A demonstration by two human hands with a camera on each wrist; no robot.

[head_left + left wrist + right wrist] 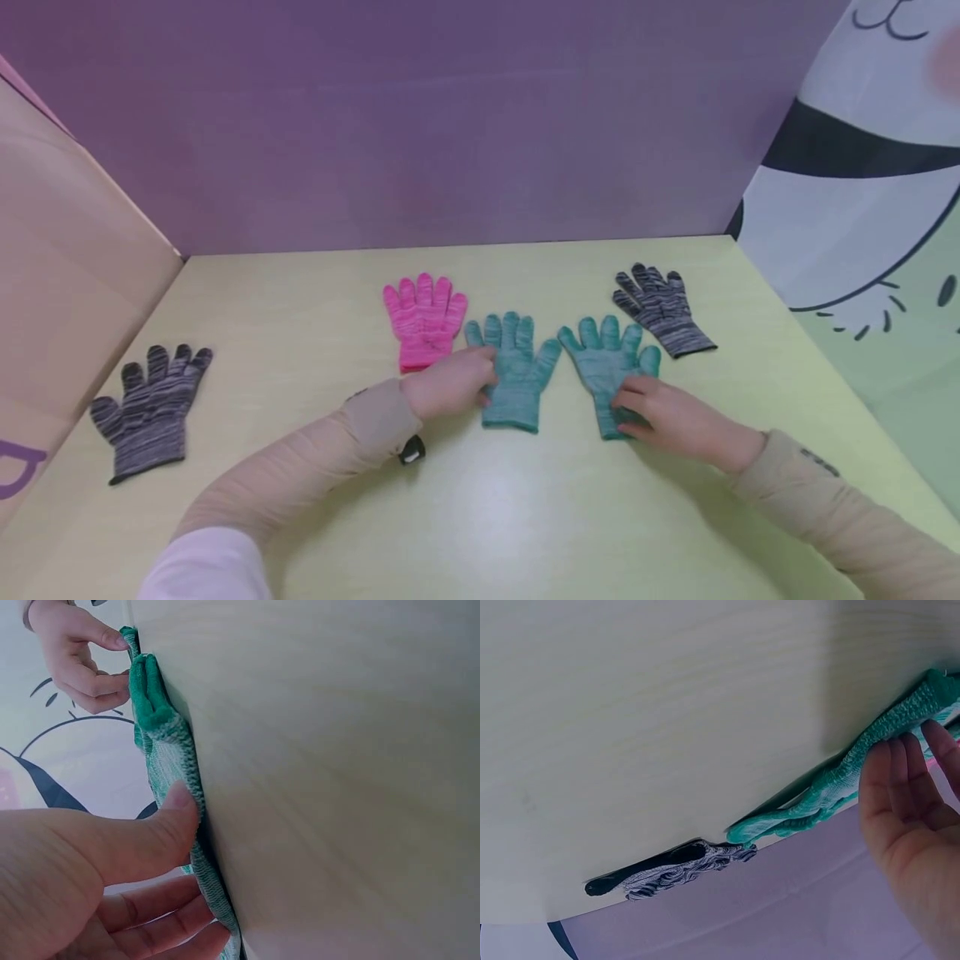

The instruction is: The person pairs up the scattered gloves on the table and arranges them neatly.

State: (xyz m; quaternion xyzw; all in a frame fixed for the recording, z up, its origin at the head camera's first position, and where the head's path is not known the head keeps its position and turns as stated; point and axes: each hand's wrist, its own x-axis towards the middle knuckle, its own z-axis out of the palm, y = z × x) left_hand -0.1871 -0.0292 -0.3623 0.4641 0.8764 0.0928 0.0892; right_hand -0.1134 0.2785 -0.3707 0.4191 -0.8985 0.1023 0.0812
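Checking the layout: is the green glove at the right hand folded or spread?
Spread: the green glove lies with all five fingers fanned out, right hand at it.

beige sleeves (281, 475), a whitish upper left sleeve (206, 568), black left wrist piece (412, 451)

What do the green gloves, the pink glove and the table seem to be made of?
Green gloves: apparently knitted yarn, matte; the wrist views show a stitch-like, flecked texture.
Pink glove: probably a similar matte knit, judging by its streaky, mottled surface.
Table: wood or wood-look laminate, smooth with a slight sheen; faint grain and a soft glare show, but not which.
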